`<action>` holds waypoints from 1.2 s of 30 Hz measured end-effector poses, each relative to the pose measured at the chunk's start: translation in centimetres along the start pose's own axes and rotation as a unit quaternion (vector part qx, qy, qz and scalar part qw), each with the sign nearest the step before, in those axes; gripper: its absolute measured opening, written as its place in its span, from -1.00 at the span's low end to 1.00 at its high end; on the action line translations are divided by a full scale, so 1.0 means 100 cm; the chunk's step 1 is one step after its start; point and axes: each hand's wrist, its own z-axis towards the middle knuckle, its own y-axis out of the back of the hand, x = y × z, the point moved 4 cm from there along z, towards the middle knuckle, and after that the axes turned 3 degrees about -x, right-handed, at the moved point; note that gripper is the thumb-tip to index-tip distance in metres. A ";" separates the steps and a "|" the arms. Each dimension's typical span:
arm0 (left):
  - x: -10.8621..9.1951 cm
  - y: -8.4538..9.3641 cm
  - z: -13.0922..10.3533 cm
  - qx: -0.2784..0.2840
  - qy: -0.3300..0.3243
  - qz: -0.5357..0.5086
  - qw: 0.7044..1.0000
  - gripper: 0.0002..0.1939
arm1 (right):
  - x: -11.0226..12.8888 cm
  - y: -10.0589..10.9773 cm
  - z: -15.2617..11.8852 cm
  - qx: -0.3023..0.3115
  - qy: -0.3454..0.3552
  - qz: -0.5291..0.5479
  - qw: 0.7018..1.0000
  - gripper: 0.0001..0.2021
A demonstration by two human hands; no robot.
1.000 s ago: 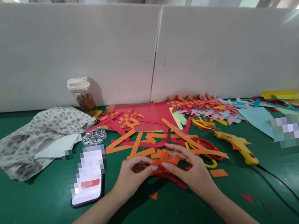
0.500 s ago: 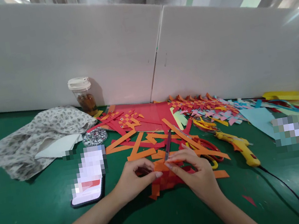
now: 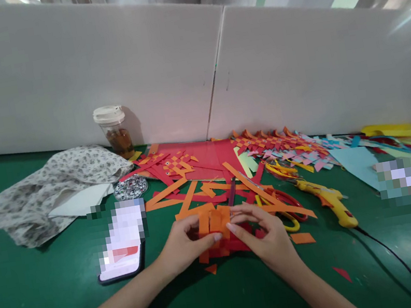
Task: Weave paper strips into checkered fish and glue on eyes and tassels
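Orange and red paper strips, woven together into a small piece (image 3: 215,223), are held up just above the table between both hands. My left hand (image 3: 181,245) grips its left side, thumb in front and fingers curled behind. On the right edge, the thumb and fingertips of my right hand (image 3: 267,230) pinch an orange strip. Short orange ends hang from the lower left, and red strips show underneath. Just behind lie loose orange strips (image 3: 189,196) and a thin dark purple stick (image 3: 232,191), partly hidden.
To the right are red-and-yellow-handled scissors (image 3: 289,208) and a yellow glue gun (image 3: 329,201) with a black cord. A phone (image 3: 121,241), a patterned cloth (image 3: 62,172) and a lidded cup (image 3: 115,132) stand or lie left. Finished woven pieces (image 3: 266,141) line the white partition (image 3: 95,62).
The woven piece has been turned up, so more orange strips face me. My hands stay close to the same place. The purple stick no longer reaches down to my right fingertips.
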 end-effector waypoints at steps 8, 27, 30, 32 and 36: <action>-0.002 0.000 -0.001 -0.024 0.023 -0.016 0.999 -0.77 | -0.002 -0.009 0.000 0.068 -0.053 0.028 0.996 -0.72; -0.010 0.009 0.002 -0.126 0.011 -0.027 0.992 -0.75 | -0.019 -0.013 0.000 0.082 -0.147 0.047 0.985 -0.69; -0.009 0.013 0.002 -0.157 0.025 -0.018 0.987 -0.74 | -0.023 -0.012 0.001 0.078 -0.156 0.052 0.983 -0.68; -0.008 0.013 0.002 -0.151 0.031 -0.010 0.988 -0.74 | -0.023 -0.014 -0.001 0.089 -0.159 0.043 0.982 -0.65; -0.006 0.015 0.002 -0.157 0.041 -0.017 0.987 -0.74 | -0.021 -0.016 -0.003 0.114 -0.161 0.015 0.980 -0.61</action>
